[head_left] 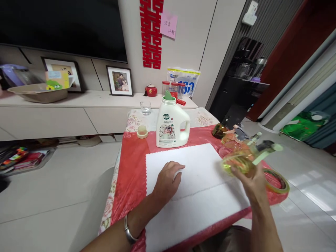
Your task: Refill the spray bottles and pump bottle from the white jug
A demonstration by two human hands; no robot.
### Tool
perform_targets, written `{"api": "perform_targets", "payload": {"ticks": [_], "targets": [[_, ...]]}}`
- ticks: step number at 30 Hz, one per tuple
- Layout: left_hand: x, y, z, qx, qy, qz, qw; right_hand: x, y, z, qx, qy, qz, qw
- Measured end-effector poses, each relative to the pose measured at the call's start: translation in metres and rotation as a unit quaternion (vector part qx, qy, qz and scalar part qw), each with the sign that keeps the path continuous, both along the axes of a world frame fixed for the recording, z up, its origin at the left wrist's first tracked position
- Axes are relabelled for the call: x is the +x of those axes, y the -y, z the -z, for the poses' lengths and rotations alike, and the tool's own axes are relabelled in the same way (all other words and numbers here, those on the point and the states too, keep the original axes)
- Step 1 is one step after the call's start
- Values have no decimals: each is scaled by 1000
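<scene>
My right hand (253, 182) grips a clear bottle of yellow liquid (240, 162), tilted and blurred, over the right edge of a white mat (194, 178). Its top is dark with a pale green part sticking out. My left hand (169, 180) holds nothing and hovers over or rests on the mat, index finger and thumb apart; I cannot tell whether it touches. Beyond the mat stands an upright white detergent jug (170, 127) with its mouth uncovered and a green piece in the neck. A translucent cap (142, 132) sits on the red cloth left of it.
Several small bottles (232, 143) crowd the table's right edge, by a roll of tape (277, 180). A glass of water (145, 107) stands behind the cap. Red-lidded jars (174, 87) and a white bag (187, 80) are at the back, near the cabinet (110, 99).
</scene>
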State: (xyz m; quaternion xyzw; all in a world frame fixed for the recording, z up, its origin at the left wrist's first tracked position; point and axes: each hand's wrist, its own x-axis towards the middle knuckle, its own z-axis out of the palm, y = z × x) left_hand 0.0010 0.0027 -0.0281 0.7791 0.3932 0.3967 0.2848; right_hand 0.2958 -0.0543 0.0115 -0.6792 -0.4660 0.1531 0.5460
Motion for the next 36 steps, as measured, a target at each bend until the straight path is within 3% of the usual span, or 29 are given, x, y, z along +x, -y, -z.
{"api": "perform_targets", "payload": {"ticks": [4,7,9,11,14,16,21,28,31,33,36], "targets": [[-3,-2,-19,-67,80,-15,994,-51,-3,8,-41,-119,-227,966],[-6,-4,-43,-98,125,-4,987,-79,1,4,-88,-213,-360,904],[-7,-5,-60,-112,145,44,982,-88,5,0,-124,-271,-426,854],[-9,-6,-76,-145,164,131,967,-89,7,0,-150,-293,-460,825],[-9,-7,-92,-228,180,272,917,-82,8,10,-173,-302,-484,803],[-9,-7,-98,-284,191,318,884,-79,6,20,-164,-325,-488,794],[-1,-7,-104,-364,283,303,834,-88,-1,29,-134,-391,-491,767],[13,-2,-113,-373,357,170,839,-103,-9,16,-102,-380,-441,806],[17,6,-118,-361,347,109,859,-100,-9,12,-91,-346,-442,823],[16,9,-121,-353,323,112,871,-97,-8,9,-100,-334,-438,828],[8,10,-121,-341,275,186,879,-93,-4,6,-113,-333,-432,830]]}}
